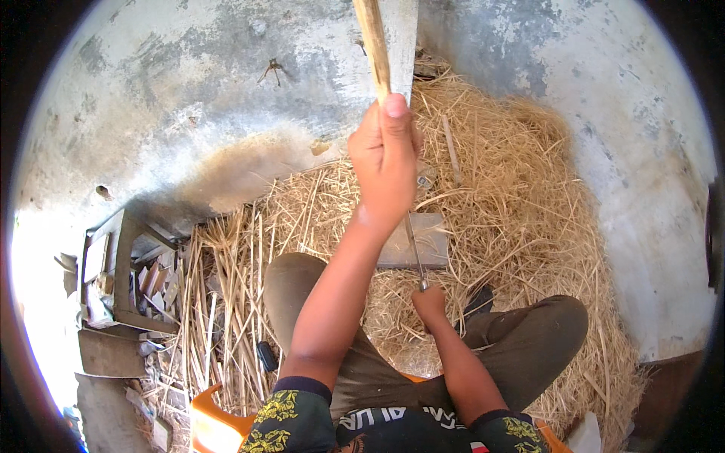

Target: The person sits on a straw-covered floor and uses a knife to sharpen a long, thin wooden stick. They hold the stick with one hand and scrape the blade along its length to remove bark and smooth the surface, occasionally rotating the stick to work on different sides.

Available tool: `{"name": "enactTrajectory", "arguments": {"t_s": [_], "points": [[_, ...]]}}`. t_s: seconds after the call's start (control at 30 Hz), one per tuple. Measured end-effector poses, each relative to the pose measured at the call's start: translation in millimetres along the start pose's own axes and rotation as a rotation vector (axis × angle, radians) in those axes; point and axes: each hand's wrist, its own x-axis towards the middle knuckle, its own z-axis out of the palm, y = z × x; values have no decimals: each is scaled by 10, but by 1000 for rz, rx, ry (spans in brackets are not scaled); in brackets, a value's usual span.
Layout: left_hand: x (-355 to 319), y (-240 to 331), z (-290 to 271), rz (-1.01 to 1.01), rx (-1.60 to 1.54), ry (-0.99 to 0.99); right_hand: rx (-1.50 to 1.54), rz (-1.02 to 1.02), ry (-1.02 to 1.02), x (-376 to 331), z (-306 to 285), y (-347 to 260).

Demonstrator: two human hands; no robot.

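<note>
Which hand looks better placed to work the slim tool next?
Probably the right hand: its grip is on the slim tool, while the left hand is taken up holding the pale stick.

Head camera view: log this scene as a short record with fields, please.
Left hand: grips a pale stick, wood or bamboo
Right hand: grips a narrow-bladed knife
Behind knife: grey slab
Ground cover: straw-like shavings; long strips at left
Far left: wooden frame with scraps
Seat: orange plastic chair
</note>
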Motion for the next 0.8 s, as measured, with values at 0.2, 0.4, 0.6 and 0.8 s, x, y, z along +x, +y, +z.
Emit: {"name": "enactTrajectory", "arguments": {"t_s": [0.2, 0.4, 0.6, 0.8], "points": [[112, 12, -156, 27, 13, 75, 0, 94, -145, 54, 144, 139], [172, 15, -201, 17, -4, 83, 503, 339, -337, 45, 138, 120], [178, 1, -214, -12, -24, 78, 226, -55, 10, -253, -20, -416], [219, -7, -242, -47, -86, 124, 320, -304, 91, -235, 20, -610]]}}
